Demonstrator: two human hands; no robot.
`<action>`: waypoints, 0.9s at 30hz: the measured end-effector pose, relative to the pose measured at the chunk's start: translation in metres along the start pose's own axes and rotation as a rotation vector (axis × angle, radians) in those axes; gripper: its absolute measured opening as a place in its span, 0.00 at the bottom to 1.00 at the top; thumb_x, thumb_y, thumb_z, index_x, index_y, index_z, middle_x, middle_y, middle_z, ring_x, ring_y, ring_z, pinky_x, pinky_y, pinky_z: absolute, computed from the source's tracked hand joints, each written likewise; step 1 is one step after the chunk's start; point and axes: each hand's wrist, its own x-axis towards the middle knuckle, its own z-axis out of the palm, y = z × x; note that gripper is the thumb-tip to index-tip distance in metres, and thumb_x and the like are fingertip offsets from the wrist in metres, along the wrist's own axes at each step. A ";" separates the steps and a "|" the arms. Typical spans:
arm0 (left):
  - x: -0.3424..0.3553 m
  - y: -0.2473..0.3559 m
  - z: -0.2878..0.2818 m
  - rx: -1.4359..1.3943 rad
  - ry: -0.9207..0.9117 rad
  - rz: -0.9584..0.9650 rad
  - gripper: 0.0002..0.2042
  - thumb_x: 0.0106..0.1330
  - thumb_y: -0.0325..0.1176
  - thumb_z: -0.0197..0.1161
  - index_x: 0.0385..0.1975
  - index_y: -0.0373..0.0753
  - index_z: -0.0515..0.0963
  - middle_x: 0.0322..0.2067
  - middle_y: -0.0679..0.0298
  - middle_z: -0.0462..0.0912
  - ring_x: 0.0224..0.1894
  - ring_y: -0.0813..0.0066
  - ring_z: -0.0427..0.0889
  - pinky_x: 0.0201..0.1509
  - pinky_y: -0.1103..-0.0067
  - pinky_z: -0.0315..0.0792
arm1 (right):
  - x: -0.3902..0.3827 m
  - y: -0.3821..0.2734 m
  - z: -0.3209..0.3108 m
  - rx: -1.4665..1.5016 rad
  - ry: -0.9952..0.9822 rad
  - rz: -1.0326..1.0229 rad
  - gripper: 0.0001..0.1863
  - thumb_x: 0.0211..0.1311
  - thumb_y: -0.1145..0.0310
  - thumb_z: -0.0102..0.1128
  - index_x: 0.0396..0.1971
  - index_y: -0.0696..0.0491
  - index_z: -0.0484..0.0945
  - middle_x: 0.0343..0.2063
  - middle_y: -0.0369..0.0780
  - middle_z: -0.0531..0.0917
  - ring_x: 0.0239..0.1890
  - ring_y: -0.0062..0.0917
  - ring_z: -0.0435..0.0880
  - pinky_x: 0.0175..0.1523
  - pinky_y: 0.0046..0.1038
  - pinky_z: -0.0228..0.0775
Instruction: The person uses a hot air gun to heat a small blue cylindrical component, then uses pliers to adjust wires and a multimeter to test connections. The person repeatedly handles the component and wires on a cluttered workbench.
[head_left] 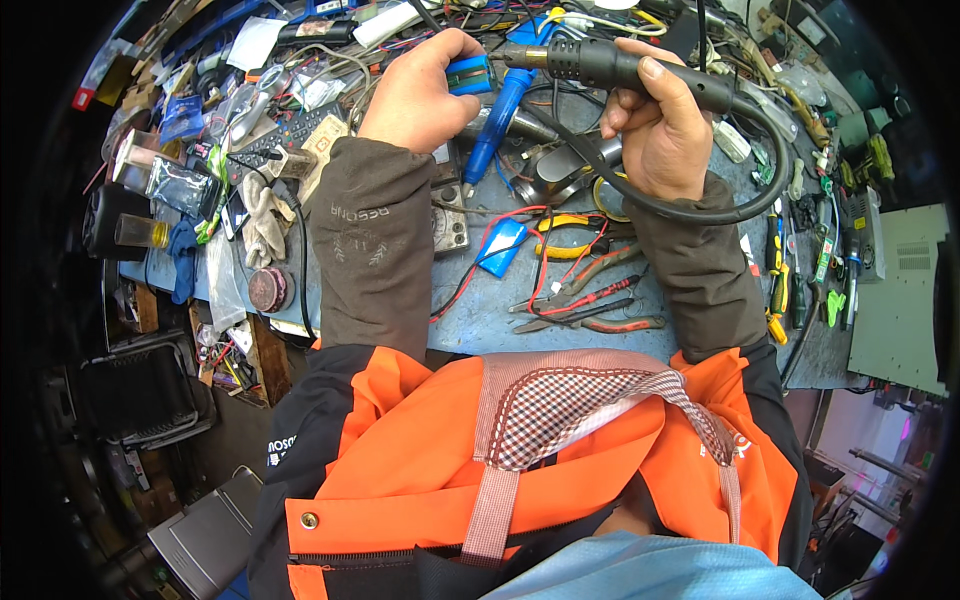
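My left hand (415,100) is closed on a small blue block (467,75) with a dark middle, near the top centre. My right hand (665,135) grips a black cylindrical tool handle (675,80) with a thick cable looping down. Its metal front end (525,58) points left, close to the blue block; whether they touch I cannot tell. Below it lies a blue cylindrical tool (495,130). On the mat between my forearms are a blue battery pack (501,247) with red and black leads, yellow-handled pliers (565,250) and several red-and-black-handled tools (600,325).
A crowded workbench (470,320) holds a meter (449,230), white gloves (262,225), a round pink container (270,290) and a remote (265,155). Screwdrivers (798,280) and a beige metal case (900,300) stand at right. A black chair (135,390) is lower left.
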 end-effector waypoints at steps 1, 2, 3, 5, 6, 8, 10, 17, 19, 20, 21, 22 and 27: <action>0.000 0.001 0.001 0.002 0.003 0.006 0.21 0.55 0.22 0.69 0.51 0.38 0.81 0.42 0.60 0.87 0.46 0.68 0.86 0.54 0.72 0.79 | 0.000 0.000 0.000 -0.005 -0.003 0.004 0.23 0.74 0.60 0.61 0.57 0.62 0.83 0.26 0.39 0.78 0.24 0.25 0.78 0.30 0.31 0.75; 0.000 0.002 0.001 0.005 0.007 0.012 0.20 0.55 0.20 0.68 0.51 0.37 0.81 0.41 0.62 0.86 0.45 0.74 0.84 0.54 0.75 0.79 | -0.001 -0.001 -0.001 -0.011 -0.006 0.008 0.23 0.74 0.60 0.61 0.57 0.62 0.83 0.26 0.39 0.78 0.24 0.25 0.78 0.30 0.31 0.75; 0.002 0.002 0.000 -0.007 0.019 0.004 0.21 0.54 0.22 0.69 0.51 0.38 0.81 0.41 0.59 0.87 0.45 0.68 0.86 0.54 0.72 0.79 | 0.002 -0.001 -0.001 -0.014 -0.014 0.005 0.23 0.74 0.60 0.60 0.57 0.62 0.83 0.26 0.40 0.78 0.24 0.25 0.78 0.30 0.31 0.75; 0.001 -0.002 0.000 -0.029 0.042 -0.009 0.21 0.54 0.24 0.70 0.51 0.39 0.81 0.41 0.53 0.88 0.45 0.55 0.88 0.53 0.66 0.81 | -0.005 0.000 -0.003 -0.018 0.023 0.042 0.22 0.73 0.60 0.60 0.57 0.62 0.82 0.26 0.40 0.78 0.24 0.25 0.78 0.30 0.31 0.75; 0.001 -0.010 0.001 -0.055 0.091 0.007 0.22 0.53 0.24 0.68 0.51 0.38 0.81 0.42 0.52 0.88 0.46 0.54 0.89 0.53 0.66 0.81 | -0.002 0.000 -0.001 -0.008 0.020 0.040 0.22 0.73 0.60 0.60 0.57 0.61 0.82 0.26 0.40 0.79 0.24 0.25 0.78 0.30 0.31 0.75; 0.003 -0.008 -0.003 -0.032 0.153 0.027 0.21 0.53 0.23 0.68 0.50 0.38 0.81 0.42 0.52 0.87 0.48 0.52 0.88 0.53 0.66 0.81 | 0.000 0.002 -0.003 -0.001 -0.016 0.037 0.21 0.71 0.62 0.60 0.56 0.60 0.82 0.24 0.41 0.80 0.21 0.25 0.77 0.27 0.30 0.74; 0.000 0.003 -0.007 -0.008 0.135 0.000 0.21 0.52 0.23 0.69 0.48 0.37 0.80 0.43 0.52 0.86 0.49 0.50 0.88 0.54 0.65 0.80 | -0.004 0.004 -0.002 0.008 0.014 0.051 0.21 0.70 0.63 0.60 0.55 0.61 0.82 0.24 0.40 0.79 0.20 0.24 0.77 0.25 0.29 0.73; 0.004 0.010 -0.006 -0.009 0.069 -0.028 0.20 0.52 0.23 0.69 0.47 0.37 0.80 0.43 0.50 0.86 0.49 0.48 0.87 0.53 0.64 0.80 | 0.002 -0.005 0.003 0.061 0.022 0.034 0.20 0.70 0.64 0.64 0.55 0.60 0.83 0.26 0.38 0.78 0.20 0.23 0.77 0.25 0.28 0.74; 0.001 0.009 -0.005 -0.026 0.127 -0.067 0.19 0.53 0.23 0.70 0.47 0.37 0.80 0.43 0.51 0.87 0.48 0.49 0.87 0.53 0.65 0.80 | -0.002 -0.002 0.001 0.040 0.021 0.022 0.20 0.70 0.64 0.65 0.56 0.60 0.82 0.27 0.38 0.79 0.20 0.23 0.78 0.25 0.27 0.74; 0.000 0.010 -0.007 -0.039 0.152 -0.078 0.19 0.53 0.23 0.70 0.47 0.37 0.80 0.41 0.51 0.87 0.47 0.49 0.88 0.51 0.65 0.80 | -0.002 -0.002 0.001 0.013 0.026 0.011 0.21 0.70 0.64 0.66 0.58 0.60 0.82 0.27 0.38 0.79 0.20 0.23 0.78 0.25 0.27 0.74; 0.001 0.010 -0.006 -0.028 0.184 -0.059 0.19 0.53 0.23 0.69 0.47 0.36 0.80 0.40 0.54 0.87 0.44 0.59 0.88 0.50 0.69 0.80 | -0.001 -0.002 0.003 0.004 0.038 -0.008 0.23 0.71 0.65 0.66 0.62 0.59 0.79 0.28 0.39 0.81 0.21 0.23 0.78 0.26 0.26 0.75; -0.001 0.010 -0.002 -0.023 0.206 -0.047 0.18 0.54 0.22 0.69 0.47 0.35 0.80 0.38 0.58 0.87 0.42 0.68 0.88 0.50 0.73 0.80 | -0.002 -0.004 0.006 -0.059 0.059 -0.019 0.25 0.74 0.67 0.64 0.67 0.57 0.75 0.31 0.41 0.85 0.23 0.23 0.81 0.28 0.27 0.78; -0.004 0.035 0.012 -0.073 0.164 0.095 0.17 0.55 0.22 0.70 0.47 0.35 0.81 0.37 0.59 0.87 0.39 0.76 0.86 0.47 0.75 0.81 | -0.008 -0.011 0.014 -0.322 -0.080 -0.144 0.23 0.76 0.74 0.64 0.68 0.52 0.73 0.37 0.44 0.90 0.31 0.23 0.88 0.36 0.25 0.82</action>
